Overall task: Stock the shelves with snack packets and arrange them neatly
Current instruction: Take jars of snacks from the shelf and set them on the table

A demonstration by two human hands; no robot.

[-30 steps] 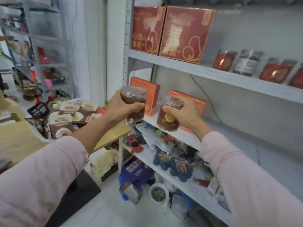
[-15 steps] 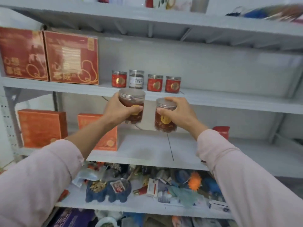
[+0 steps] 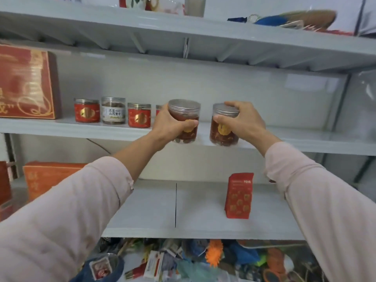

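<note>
While both arms in pink sleeves (image 3: 71, 210) reach upward, each hand holds one clear jar of dark snacks at the front edge of the grey shelf (image 3: 81, 129). The left hand (image 3: 171, 127) wraps its fingers around the side of the left jar (image 3: 184, 107). The right hand (image 3: 244, 123) grasps the right jar (image 3: 222, 134) near its top, with fingers over the lid and the thumb on the side. Both jars are upright, near each other but apart. I cannot tell if their bottoms touch the shelf. On this shelf, left of the left hand, stands a row of small jars (image 3: 113, 110), and further left a big red box (image 3: 26, 84). Below the shelf, a red packet (image 3: 239, 196) stands upright.
</note>
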